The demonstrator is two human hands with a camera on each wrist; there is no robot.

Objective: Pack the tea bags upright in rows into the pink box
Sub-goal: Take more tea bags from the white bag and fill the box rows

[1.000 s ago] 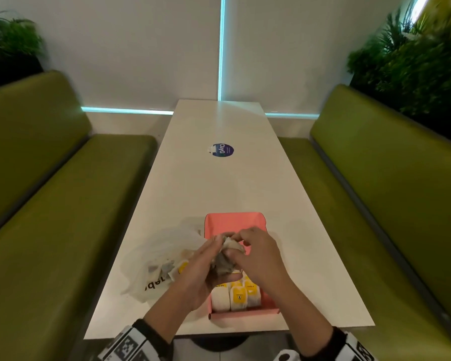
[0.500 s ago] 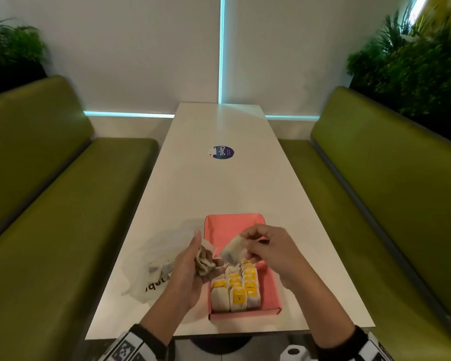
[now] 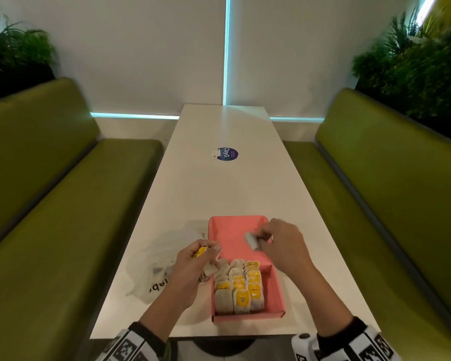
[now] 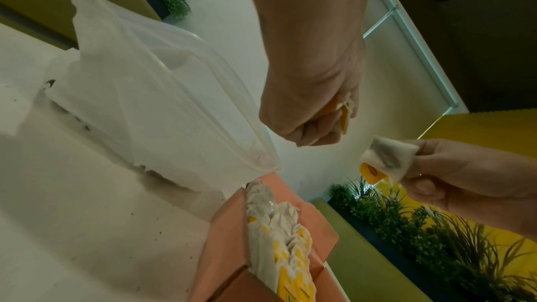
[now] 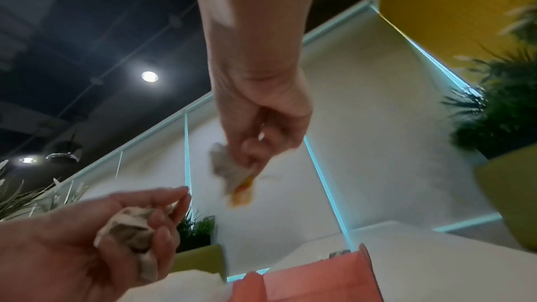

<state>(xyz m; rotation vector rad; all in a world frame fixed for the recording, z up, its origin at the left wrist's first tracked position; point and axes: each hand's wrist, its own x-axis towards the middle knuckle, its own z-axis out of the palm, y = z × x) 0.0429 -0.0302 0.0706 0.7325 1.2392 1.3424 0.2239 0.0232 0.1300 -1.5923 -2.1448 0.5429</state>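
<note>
The pink box (image 3: 227,230) lies on the white table, its near half filled with upright tea bags (image 3: 241,290) in three rows. My left hand (image 3: 193,264) hovers at the box's left edge, gripping a small bunch of tea bags (image 5: 128,229) with a yellow tag (image 3: 199,252) showing. My right hand (image 3: 276,243) is above the box's empty far half and pinches one tea bag (image 3: 251,240), whose yellow tag (image 4: 372,173) dangles below it.
A crumpled clear plastic bag (image 3: 154,272) lies left of the box, right beside my left hand. A round blue sticker (image 3: 227,154) sits mid-table. Green benches (image 3: 50,204) flank the table on both sides, with plants behind them.
My hands were together over the box; they have parted. The right hand has carried one tea bag up and to the right, while the left hand stayed at the box's left edge with the bunch.
</note>
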